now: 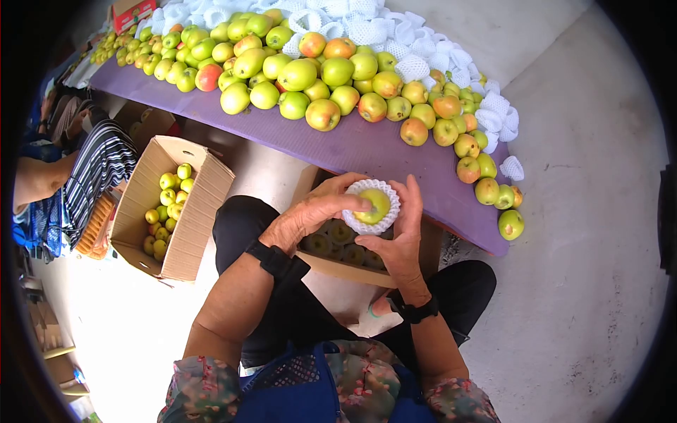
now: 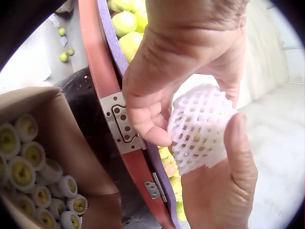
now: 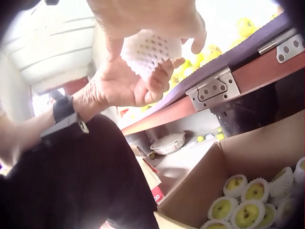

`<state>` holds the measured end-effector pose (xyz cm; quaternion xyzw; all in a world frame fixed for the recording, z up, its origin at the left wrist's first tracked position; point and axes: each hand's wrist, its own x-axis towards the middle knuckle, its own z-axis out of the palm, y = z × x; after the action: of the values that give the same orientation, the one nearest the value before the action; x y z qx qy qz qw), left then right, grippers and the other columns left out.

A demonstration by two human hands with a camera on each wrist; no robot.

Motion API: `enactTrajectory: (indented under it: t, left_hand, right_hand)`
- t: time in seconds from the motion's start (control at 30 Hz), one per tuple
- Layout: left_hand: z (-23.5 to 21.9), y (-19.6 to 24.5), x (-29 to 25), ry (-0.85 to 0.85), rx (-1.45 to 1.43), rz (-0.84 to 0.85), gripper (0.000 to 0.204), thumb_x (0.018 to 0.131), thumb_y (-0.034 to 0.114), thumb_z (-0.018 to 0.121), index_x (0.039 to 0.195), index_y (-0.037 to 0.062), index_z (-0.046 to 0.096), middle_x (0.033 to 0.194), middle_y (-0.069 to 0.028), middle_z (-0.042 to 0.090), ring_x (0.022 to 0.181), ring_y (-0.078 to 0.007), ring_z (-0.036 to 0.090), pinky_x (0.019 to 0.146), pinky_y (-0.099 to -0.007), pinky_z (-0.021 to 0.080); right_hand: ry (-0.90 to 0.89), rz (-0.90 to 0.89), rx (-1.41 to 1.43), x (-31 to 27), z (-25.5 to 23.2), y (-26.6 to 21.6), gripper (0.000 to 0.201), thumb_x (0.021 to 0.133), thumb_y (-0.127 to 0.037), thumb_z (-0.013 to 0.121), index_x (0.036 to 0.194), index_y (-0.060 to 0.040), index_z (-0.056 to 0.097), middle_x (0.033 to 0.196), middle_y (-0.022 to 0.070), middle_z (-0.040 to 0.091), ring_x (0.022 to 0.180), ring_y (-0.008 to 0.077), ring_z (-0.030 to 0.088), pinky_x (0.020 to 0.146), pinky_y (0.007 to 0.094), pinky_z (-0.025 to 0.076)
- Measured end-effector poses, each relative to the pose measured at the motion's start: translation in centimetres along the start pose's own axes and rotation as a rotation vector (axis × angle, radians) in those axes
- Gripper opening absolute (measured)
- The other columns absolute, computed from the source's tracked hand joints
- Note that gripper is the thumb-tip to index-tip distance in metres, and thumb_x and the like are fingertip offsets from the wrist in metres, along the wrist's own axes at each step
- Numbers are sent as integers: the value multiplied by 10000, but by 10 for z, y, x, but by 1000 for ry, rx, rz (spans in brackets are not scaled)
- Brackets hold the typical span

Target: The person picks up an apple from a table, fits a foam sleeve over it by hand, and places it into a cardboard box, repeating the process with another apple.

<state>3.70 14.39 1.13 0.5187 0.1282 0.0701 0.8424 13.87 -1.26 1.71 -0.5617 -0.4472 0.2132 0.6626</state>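
Both hands clamp one apple in a white foam net: left hand and right hand curl round it above the packed carton. Net opening faces upward; no legible writing

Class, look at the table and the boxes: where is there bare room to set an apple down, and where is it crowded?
Bare: the purple table strip between the apple pile and its near edge. Crowded: the pile, the foam nets behind it, and the box of netted apples.
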Motion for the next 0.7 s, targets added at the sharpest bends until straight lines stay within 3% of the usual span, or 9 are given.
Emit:
enactTrajectory:
  t: [0.2,0.3,0.4,0.5,0.53,0.63,0.7]
  left_hand:
    - [3,5,-5,-101,78,-37,806,697,294,746,1362,-25,421,1257,-154,543,1168,-240,536,1025,-354,412]
    - [7,11,-9,-132,92,-24,828,685,313,745,1368,-23,418,1265,-155,540,1181,-240,523,1036,-355,395]
    - [7,11,-10,-134,116,-9,835,683,312,741,1373,-23,414,1272,-154,536,1193,-243,512,1047,-351,383]
    - [7,14,-11,-116,174,30,832,682,297,738,1375,-26,413,1278,-152,534,1203,-245,503,1056,-345,371]
    - [6,14,-10,-97,199,37,826,683,285,736,1375,-27,413,1280,-151,533,1206,-244,500,1059,-342,367]
    - [6,11,-8,-52,265,40,800,689,248,728,1372,-30,417,1282,-150,532,1209,-239,496,1065,-338,360]
    - [7,10,-7,-38,296,38,781,696,228,723,1369,-30,422,1280,-150,533,1209,-237,494,1066,-338,360]
  right_hand:
    - [-199,-20,-107,2,-10,-18,1285,538,-248,940,1508,-37,125,1465,161,338,1322,296,386,1111,421,319]
    - [-206,15,-123,-2,-10,-16,1298,518,-232,947,1508,-36,131,1448,152,370,1325,290,386,1116,418,311]
    - [-201,-26,-28,-5,-7,-16,1196,595,-205,906,1503,-30,148,1432,156,394,1319,290,394,1116,414,308]
    - [-42,149,48,-3,-21,-16,1006,711,-174,817,1490,-17,199,1427,155,400,1322,287,390,1121,417,299]
    - [-4,37,-26,2,-24,-24,685,820,-144,710,1414,-17,393,1326,136,487,1221,247,470,1042,377,376]
    - [29,50,-320,2,-37,-22,406,864,-115,673,1249,-26,582,1114,93,592,1010,172,554,879,307,448]
    - [20,61,-315,5,-35,-19,283,878,-96,654,1152,-25,634,984,65,608,873,135,554,780,275,452]
